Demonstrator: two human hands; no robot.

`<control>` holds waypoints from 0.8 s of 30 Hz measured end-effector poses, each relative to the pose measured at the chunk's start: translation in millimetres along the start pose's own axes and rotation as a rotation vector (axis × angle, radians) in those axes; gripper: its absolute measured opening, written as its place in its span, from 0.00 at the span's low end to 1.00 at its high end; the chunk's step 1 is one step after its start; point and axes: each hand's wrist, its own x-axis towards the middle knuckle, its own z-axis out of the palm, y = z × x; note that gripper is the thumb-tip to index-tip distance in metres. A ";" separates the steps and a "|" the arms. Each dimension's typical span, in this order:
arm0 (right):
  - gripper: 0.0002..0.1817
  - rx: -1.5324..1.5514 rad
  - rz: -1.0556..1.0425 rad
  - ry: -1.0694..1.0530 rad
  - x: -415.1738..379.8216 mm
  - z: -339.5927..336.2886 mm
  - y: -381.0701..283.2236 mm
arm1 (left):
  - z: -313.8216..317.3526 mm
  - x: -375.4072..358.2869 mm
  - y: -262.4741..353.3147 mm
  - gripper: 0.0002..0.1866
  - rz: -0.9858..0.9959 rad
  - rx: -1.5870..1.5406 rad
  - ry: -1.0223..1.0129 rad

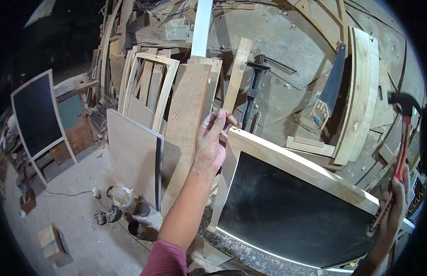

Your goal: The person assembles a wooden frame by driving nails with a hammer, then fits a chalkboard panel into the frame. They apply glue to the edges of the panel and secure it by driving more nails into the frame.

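A black panel (287,211) in a pale wooden frame (305,165) lies in front of me on a speckled work surface. At the frame's upper left corner is my left hand (212,138), its thumb and fingers pinched together. What they hold, if anything, is too small to name. Over the right end of the frame, my right hand (395,200) grips a claw hammer (403,138) with a red handle. The hammer's dark head points up.
A handsaw (332,87) and curved boards (360,96) are at the back right. A clamp (252,87) stands behind the frame. Panels (133,152) and an empty frame (165,92) lean at the left. A bucket (121,197) and wooden block (51,243) sit on the floor.
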 end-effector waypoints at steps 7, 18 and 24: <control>0.23 -0.082 0.132 -0.510 -3.0 93.1 -46.6 | -0.4 -2.7 0.6 0.07 -0.056 0.025 0.102; 0.24 -0.287 0.199 -0.890 -11.7 159.5 -76.4 | -8.4 1.3 -7.1 0.05 0.014 0.067 0.085; 0.22 -0.436 0.098 -0.943 -9.5 167.1 -72.8 | -7.7 0.0 -6.8 0.06 0.005 0.091 0.159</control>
